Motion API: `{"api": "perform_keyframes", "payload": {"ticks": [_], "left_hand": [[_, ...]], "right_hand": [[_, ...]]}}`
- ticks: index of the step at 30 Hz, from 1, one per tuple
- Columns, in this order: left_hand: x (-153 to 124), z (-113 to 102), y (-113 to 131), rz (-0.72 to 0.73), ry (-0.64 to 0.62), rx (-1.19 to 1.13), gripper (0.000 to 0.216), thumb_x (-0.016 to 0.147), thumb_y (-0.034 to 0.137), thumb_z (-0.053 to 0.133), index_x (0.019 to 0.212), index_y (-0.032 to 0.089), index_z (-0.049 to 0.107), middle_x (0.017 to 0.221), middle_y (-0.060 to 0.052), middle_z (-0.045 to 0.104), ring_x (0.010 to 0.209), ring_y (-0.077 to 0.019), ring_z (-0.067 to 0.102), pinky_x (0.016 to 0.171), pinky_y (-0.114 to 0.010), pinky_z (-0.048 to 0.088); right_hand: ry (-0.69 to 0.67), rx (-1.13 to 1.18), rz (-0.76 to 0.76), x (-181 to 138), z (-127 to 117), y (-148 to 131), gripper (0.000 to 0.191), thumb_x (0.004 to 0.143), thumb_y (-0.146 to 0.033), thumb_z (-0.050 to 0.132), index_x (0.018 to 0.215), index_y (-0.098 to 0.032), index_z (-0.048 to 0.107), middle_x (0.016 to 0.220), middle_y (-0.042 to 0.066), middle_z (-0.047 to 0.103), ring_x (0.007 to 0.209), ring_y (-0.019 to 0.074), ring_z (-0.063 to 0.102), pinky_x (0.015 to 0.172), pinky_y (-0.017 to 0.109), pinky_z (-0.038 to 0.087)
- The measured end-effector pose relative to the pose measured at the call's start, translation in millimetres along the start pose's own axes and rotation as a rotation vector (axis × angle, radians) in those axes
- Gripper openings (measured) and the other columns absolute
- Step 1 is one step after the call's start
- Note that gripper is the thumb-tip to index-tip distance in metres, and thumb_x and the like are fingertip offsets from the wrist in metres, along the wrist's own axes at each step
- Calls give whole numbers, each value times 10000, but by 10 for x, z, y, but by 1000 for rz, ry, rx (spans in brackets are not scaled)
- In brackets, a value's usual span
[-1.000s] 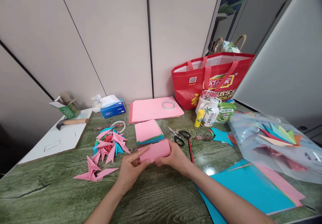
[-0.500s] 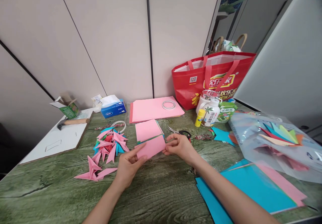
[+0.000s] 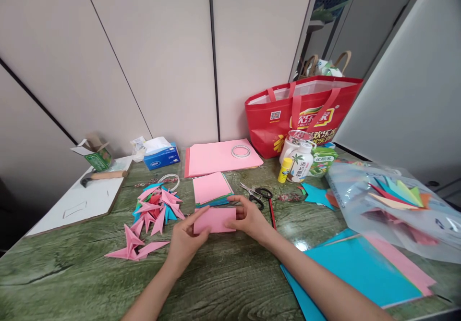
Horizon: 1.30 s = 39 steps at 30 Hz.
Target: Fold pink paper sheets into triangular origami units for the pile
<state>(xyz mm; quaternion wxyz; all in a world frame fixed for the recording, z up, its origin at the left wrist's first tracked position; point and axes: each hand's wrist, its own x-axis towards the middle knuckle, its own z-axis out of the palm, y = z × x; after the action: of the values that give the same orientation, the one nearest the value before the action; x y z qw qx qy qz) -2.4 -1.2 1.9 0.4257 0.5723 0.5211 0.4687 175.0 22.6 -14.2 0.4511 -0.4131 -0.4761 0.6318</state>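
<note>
A pink sheet of paper (image 3: 215, 219), looking folded to a rectangle, is held up between my two hands. My left hand (image 3: 187, 234) pinches its left edge between thumb and fingers. At the right edge, my right hand (image 3: 248, 218) grips it with the thumb in front and fingers behind. Just beyond lies a stack of square paper (image 3: 212, 187), pink on top with green and blue edges below. To the left sits a pile of folded paper pieces (image 3: 156, 208), mostly pink with some blue and red. Scissors (image 3: 257, 193) and a red pencil-like stick (image 3: 272, 213) lie right of the stack.
Larger pink sheets (image 3: 216, 155) bear a tape roll (image 3: 241, 152) at the back. A glue stick (image 3: 285, 170), a bottle (image 3: 301, 162) and a red bag (image 3: 266, 129) stand right. Blue sheets (image 3: 363, 268) and a plastic bag (image 3: 349, 191) lie nearer. A hammer (image 3: 104, 177) rests on a white board (image 3: 86, 201).
My right hand has gone from the paper's corner to a full grip on its right edge. The paper is now level instead of slanted, and the red stick has come into sight.
</note>
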Motion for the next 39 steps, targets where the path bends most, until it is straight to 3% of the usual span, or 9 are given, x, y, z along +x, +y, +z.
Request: {"api": "perform_keyframes", "payload": {"ticks": [9, 16, 19, 22, 26, 30, 33, 36, 39], "left_hand": [[-14, 39, 27, -27, -105, -35, 523, 578, 111, 610, 1100, 122, 584, 1155, -106, 592, 1055, -221, 532, 903, -325, 410], [3, 53, -40, -17, -45, -64, 503, 550, 108, 607, 1053, 109, 613, 1113, -109, 618, 1024, -225, 556, 856, -290, 445], [34, -1, -36, -50, -22, -152, 499, 539, 132, 640, 1037, 102, 619, 1080, -127, 632, 917, -240, 614, 748, -292, 508], [90, -105, -8, -97, 52, -263, 479, 556, 159, 665, 1028, 99, 611, 969, -131, 680, 917, -262, 619, 768, -342, 510], [109, -144, 10, -68, 245, -289, 326, 588, 224, 686, 888, 105, 644, 859, -114, 710, 832, -258, 653, 813, -383, 496], [2, 12, 29, -215, -30, -366, 381, 623, 313, 686, 936, 103, 627, 883, -131, 697, 819, -281, 651, 729, -421, 532], [-64, 100, 41, -217, -163, -475, 510, 594, 340, 710, 1050, 153, 582, 1060, -117, 638, 933, -285, 606, 780, -437, 510], [-57, 90, 34, -177, -184, -488, 418, 671, 317, 657, 1051, 170, 567, 1100, -89, 614, 981, -263, 576, 797, -413, 502], [-22, 50, 21, -158, -173, -467, 387, 725, 245, 613, 1099, 194, 525, 1123, -69, 603, 1010, -235, 560, 804, -374, 500]], "right_hand": [[-65, -54, -46, -29, 4, -1, 460, 529, -184, 719, 935, -186, 503, 668, -40, 579, 550, 102, 517, 491, 201, 385], [-189, -153, -168, -65, 14, -75, 314, 605, -164, 659, 910, -172, 590, 688, -39, 558, 532, 74, 432, 469, 173, 296], [-200, -176, -171, -58, -34, -110, 318, 612, -160, 646, 926, -170, 600, 728, -29, 579, 554, 82, 457, 478, 173, 310], [-131, -261, -188, -25, -111, -126, 309, 620, -171, 634, 928, -164, 602, 784, -6, 610, 606, 111, 510, 512, 192, 358], [104, -392, -301, 9, -139, -119, 273, 642, -181, 610, 913, -151, 597, 855, 32, 630, 722, 165, 556, 629, 255, 424], [229, -554, -507, -46, -30, -83, 143, 723, -164, 530, 842, -162, 608, 794, 43, 625, 718, 174, 559, 646, 276, 432], [112, -660, -673, -120, 69, -39, 186, 754, -125, 491, 879, -186, 613, 822, 53, 615, 750, 166, 559, 667, 272, 441], [-9, -720, -746, -175, 132, -6, 243, 727, -108, 536, 934, -218, 601, 918, 57, 601, 859, 172, 547, 744, 288, 439], [-51, -704, -701, -205, 156, -18, 277, 690, -143, 610, 952, -223, 566, 1003, 55, 570, 931, 178, 526, 805, 305, 425]]}}
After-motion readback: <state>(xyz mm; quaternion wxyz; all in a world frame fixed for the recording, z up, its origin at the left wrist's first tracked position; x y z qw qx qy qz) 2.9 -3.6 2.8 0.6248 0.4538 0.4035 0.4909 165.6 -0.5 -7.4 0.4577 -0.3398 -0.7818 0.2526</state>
